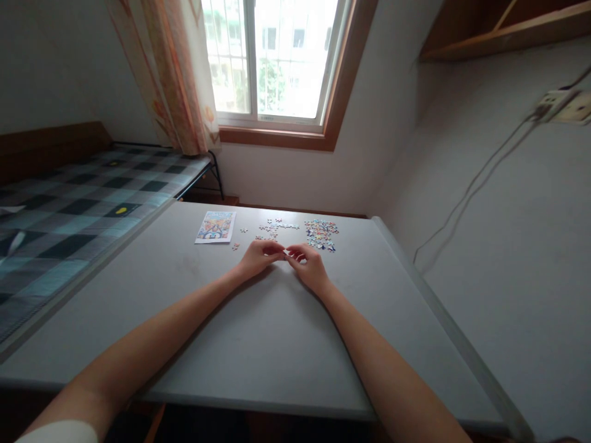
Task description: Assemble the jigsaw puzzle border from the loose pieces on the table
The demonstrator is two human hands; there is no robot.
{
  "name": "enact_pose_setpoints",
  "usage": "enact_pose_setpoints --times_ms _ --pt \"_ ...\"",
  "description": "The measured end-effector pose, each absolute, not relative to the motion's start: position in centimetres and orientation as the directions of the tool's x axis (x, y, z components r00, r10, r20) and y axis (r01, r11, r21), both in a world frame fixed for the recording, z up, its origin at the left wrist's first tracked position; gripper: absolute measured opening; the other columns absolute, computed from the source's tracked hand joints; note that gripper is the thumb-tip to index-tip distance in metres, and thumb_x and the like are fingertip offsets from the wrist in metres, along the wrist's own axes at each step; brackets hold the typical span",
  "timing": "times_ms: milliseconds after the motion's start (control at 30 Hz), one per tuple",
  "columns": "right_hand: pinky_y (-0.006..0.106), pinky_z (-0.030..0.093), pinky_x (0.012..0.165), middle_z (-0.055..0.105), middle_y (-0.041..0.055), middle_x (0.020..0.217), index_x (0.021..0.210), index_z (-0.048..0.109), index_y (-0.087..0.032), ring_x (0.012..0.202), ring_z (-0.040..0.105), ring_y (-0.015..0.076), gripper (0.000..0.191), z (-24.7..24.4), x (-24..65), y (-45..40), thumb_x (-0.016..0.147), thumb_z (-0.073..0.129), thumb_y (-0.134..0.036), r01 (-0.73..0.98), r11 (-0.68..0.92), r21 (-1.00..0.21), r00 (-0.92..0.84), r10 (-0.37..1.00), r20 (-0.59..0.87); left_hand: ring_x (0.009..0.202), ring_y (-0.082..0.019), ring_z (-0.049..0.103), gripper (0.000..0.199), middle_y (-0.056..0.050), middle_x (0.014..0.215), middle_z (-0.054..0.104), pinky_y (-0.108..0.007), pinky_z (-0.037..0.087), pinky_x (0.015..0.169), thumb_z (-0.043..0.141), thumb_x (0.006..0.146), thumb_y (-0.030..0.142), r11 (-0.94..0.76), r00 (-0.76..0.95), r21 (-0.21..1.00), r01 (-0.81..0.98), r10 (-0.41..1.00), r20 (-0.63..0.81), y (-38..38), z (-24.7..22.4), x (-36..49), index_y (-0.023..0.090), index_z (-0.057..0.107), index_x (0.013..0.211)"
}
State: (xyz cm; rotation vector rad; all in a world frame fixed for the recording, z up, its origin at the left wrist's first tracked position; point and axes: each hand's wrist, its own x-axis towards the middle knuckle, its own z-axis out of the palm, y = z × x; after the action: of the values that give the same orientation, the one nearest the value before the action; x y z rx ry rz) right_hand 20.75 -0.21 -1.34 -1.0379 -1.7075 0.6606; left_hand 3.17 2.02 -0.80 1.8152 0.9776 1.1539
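Note:
My left hand (261, 256) and my right hand (308, 263) meet fingertip to fingertip over the grey table. Both are closed in a pinch on a small jigsaw puzzle piece (285, 256), mostly covered by the fingers. Just beyond them lies a partly joined group of puzzle pieces (279, 226), its near part hidden behind my left hand. A dense pile of loose pieces (322, 232) spreads past my right hand. To the left is a printed picture sheet (216, 227) with a colourful scene. Single pieces (236, 246) lie between the sheet and my left hand.
The grey table (194, 332) has a raised strip along its right edge beside the wall. At left stands a bed (138, 184) with a checked cover. A window (277, 61) with a curtain (170, 80) is behind; a cable (466, 191) hangs from a wall socket.

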Motion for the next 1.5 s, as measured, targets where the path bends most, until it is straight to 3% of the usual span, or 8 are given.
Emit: enact_pose_setpoints --times_ms 200,367,600,800,1067,1267,1500 --pt "0.028 0.049 0.067 0.065 0.0037 0.078 0.102 0.069 -0.017 0.068 0.059 0.0135 0.027 -1.9 20.9 0.1 0.077 0.061 -0.025 0.287 0.463 -0.839 -0.186 0.886 0.425 0.073 -0.014 0.066 0.019 -0.005 0.081 0.071 -0.027 0.054 0.070 0.069 0.075 0.029 -0.439 0.229 0.874 0.209 0.891 0.392 1.3 -1.3 3.2 0.015 0.069 0.087" --pt "0.028 0.049 0.065 0.066 0.0059 0.083 0.088 0.072 -0.017 0.071 0.060 0.0148 0.022 -1.6 21.3 0.6 0.076 0.061 -0.032 0.198 0.395 -0.897 -0.114 0.918 0.379 0.063 -0.010 0.061 0.011 -0.003 0.078 0.066 -0.022 0.050 0.061 0.064 0.078 0.024 -0.539 0.219 0.747 0.390 0.842 0.493 1.0 -1.4 3.4 0.016 0.068 0.085" --pt "0.026 0.047 0.061 0.066 0.0025 0.074 0.083 0.065 -0.016 0.063 0.057 0.0121 0.027 -1.1 21.8 1.0 0.064 0.071 -0.034 -0.045 0.210 -0.977 0.054 0.977 0.208 0.058 -0.009 0.055 0.015 0.001 0.071 0.066 -0.021 0.045 0.059 0.061 0.082 0.030 -0.538 0.312 0.636 0.554 0.842 0.440 0.7 -1.3 3.2 0.020 0.069 0.088" --pt "0.027 0.048 0.064 0.067 0.0029 0.076 0.096 0.069 -0.016 0.065 0.058 0.0124 0.035 -0.8 21.7 0.7 0.067 0.068 -0.035 0.000 0.236 -0.972 -0.047 0.971 0.236 0.057 -0.010 0.054 0.019 0.000 0.072 0.067 -0.022 0.043 0.060 0.060 0.083 0.035 -0.543 0.335 0.571 0.615 0.836 0.435 0.4 -1.3 3.1 0.021 0.070 0.091" --pt "0.028 0.051 0.066 0.068 0.0021 0.070 0.081 0.068 -0.016 0.065 0.063 0.0139 0.025 -0.9 21.5 0.7 0.067 0.071 -0.036 -0.018 0.223 -0.975 -0.127 0.966 0.223 0.055 -0.009 0.054 0.020 0.002 0.066 0.066 -0.021 0.040 0.058 0.060 0.083 0.036 -0.531 0.326 0.535 0.657 0.840 0.434 0.2 -1.1 3.1 0.022 0.072 0.092" --pt "0.030 0.053 0.065 0.070 0.0038 0.068 0.085 0.067 -0.016 0.064 0.065 0.0158 0.031 -1.0 21.3 0.6 0.066 0.073 -0.040 -0.009 0.209 -0.978 -0.147 0.967 0.208 0.053 -0.009 0.052 0.018 0.001 0.062 0.064 -0.020 0.040 0.057 0.060 0.082 0.031 -0.531 0.309 0.597 0.601 0.844 0.439 0.3 -1.0 3.1 0.020 0.071 0.091" --pt "0.030 0.054 0.064 0.070 0.0050 0.069 0.079 0.069 -0.015 0.064 0.066 0.0164 0.028 -1.2 21.3 0.7 0.067 0.072 -0.041 0.033 0.233 -0.972 -0.128 0.965 0.227 0.054 -0.009 0.053 0.018 0.001 0.064 0.066 -0.020 0.040 0.056 0.059 0.083 0.030 -0.540 0.317 0.587 0.602 0.837 0.445 0.5 -1.3 3.0 0.020 0.072 0.090"
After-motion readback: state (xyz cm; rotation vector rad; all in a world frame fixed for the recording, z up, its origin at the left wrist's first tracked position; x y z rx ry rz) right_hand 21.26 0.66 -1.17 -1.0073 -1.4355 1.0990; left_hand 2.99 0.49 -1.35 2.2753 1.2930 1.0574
